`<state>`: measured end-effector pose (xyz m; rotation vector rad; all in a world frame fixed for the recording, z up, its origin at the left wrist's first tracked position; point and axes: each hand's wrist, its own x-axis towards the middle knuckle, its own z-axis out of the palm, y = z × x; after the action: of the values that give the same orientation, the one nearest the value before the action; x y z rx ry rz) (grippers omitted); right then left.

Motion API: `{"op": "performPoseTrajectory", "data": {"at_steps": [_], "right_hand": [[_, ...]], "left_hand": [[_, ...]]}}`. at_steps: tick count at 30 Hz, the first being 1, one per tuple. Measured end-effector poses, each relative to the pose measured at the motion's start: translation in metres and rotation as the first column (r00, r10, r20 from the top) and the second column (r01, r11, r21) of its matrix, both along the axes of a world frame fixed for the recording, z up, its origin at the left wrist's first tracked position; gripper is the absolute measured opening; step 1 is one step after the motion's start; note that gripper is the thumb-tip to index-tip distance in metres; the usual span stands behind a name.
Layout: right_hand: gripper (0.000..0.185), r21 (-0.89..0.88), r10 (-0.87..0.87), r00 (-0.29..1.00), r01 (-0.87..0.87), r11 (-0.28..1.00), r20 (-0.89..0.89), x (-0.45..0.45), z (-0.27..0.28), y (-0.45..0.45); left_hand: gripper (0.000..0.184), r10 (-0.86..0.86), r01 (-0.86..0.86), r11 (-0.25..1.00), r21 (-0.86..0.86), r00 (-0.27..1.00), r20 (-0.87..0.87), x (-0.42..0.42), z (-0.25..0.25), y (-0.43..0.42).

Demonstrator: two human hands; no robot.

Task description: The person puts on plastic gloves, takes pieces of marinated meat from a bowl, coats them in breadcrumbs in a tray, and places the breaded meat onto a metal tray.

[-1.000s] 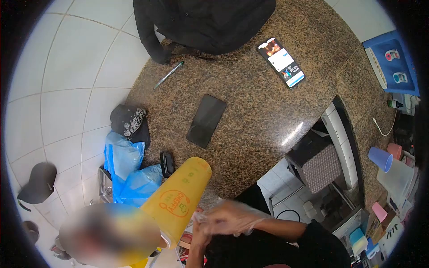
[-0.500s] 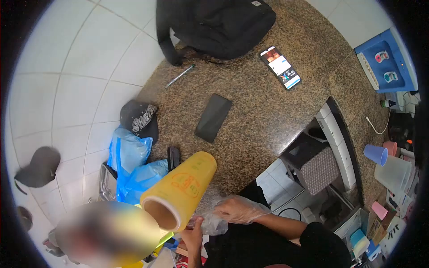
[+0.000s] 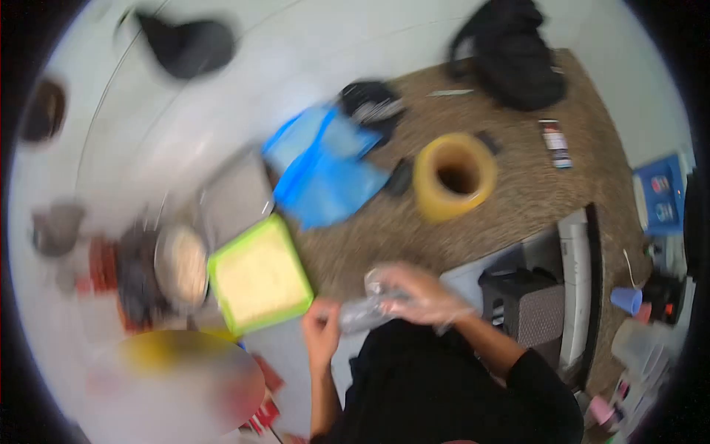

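My right hand wears a clear plastic glove, its fingers bent near a loose clear plastic glove; motion smears what they touch. My left hand is bare, and its fingers are closed on the edge of that loose plastic. Left of my left hand, a green-rimmed tray holds something pale yellow. Beyond my hands a large yellow roll with a hollow core stands on the granite counter.
Blue plastic bags, a black cap, a phone and a black backpack lie on the counter. A bowl is at the left. A dark woven-patterned seat is at the right.
The view has swung left and blurred, bringing the green-rimmed tray and bowl into sight. The loose plastic now stretches between my hands, which appear farther from the yellow roll.
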<state>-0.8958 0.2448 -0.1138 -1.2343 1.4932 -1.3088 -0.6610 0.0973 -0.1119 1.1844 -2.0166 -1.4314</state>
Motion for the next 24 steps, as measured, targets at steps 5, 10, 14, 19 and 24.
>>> {"op": "performPoseTrajectory", "data": {"at_steps": [5,10,14,19,24], "right_hand": [[0.058,0.352,0.425,0.898,-0.436,0.828,0.112,0.087,0.029,-0.076],[0.028,0.129,0.137,0.933,-0.189,0.973,0.334,0.198,0.024,-0.114],[0.025,0.142,-0.079,0.904,0.021,0.990,0.421,0.265,-0.003,-0.136],[0.028,0.133,-0.129,0.978,0.108,0.985,0.164,0.279,-0.074,-0.139],[0.024,0.268,0.001,0.866,-0.155,0.951,0.501,0.274,0.000,-0.137]], "left_hand": [[0.035,-0.135,0.184,0.936,0.299,0.975,-0.178,0.067,0.052,-0.035],[0.040,0.240,-0.186,0.969,0.160,0.855,-0.460,0.176,0.039,-0.062],[0.053,0.528,-0.390,0.846,0.363,0.703,-0.476,0.246,-0.029,-0.062],[0.068,0.536,-0.165,0.797,0.581,0.637,-0.554,0.281,-0.068,-0.048],[0.052,0.460,0.374,0.557,0.742,0.605,-0.650,0.276,-0.076,-0.046]]}}
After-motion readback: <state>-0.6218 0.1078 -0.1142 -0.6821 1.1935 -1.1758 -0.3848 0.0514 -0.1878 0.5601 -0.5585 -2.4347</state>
